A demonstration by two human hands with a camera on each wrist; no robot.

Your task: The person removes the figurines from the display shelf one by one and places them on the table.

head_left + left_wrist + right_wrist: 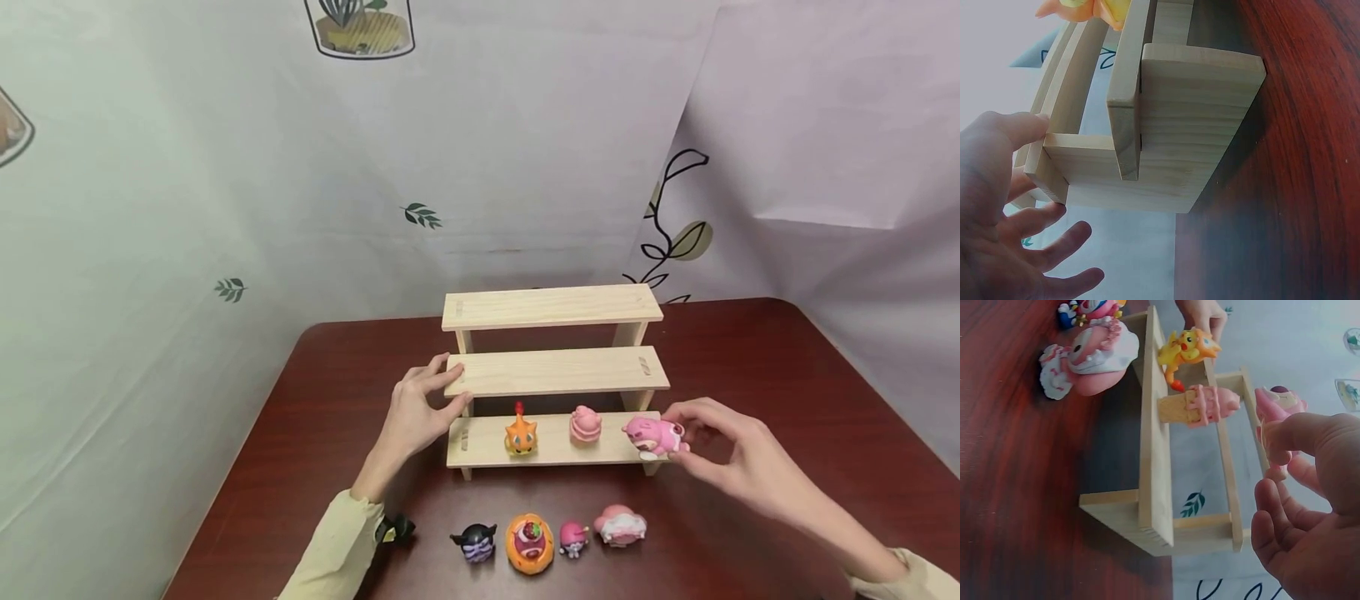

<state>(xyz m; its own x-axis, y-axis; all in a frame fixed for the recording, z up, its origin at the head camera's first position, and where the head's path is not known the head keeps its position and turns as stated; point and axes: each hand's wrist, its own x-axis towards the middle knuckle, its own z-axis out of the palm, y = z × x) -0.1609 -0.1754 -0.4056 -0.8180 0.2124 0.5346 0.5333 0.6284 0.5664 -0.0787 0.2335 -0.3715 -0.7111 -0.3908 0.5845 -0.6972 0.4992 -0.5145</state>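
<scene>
A three-step wooden display shelf (555,372) stands on the table. My left hand (417,410) pinches the left end of its middle step; in the left wrist view the thumb lies along the board's edge and the outer fingers are spread. Between thumb and fingers, my right hand (738,457) holds a pink animal figurine (651,435) above the right end of the lowest step. On that step sit an orange dragon-like figurine (521,435) and a pink ice cream cone figurine (585,425), whose cone shows in the right wrist view.
In front of the shelf lie a black-and-purple figurine (477,542), an orange ring-shaped toy (517,560), a small pink figurine (573,538) and a pink-and-white figurine (621,526). A black object (403,527) is partly hidden by my left sleeve. A printed cloth (525,167) hangs behind the table.
</scene>
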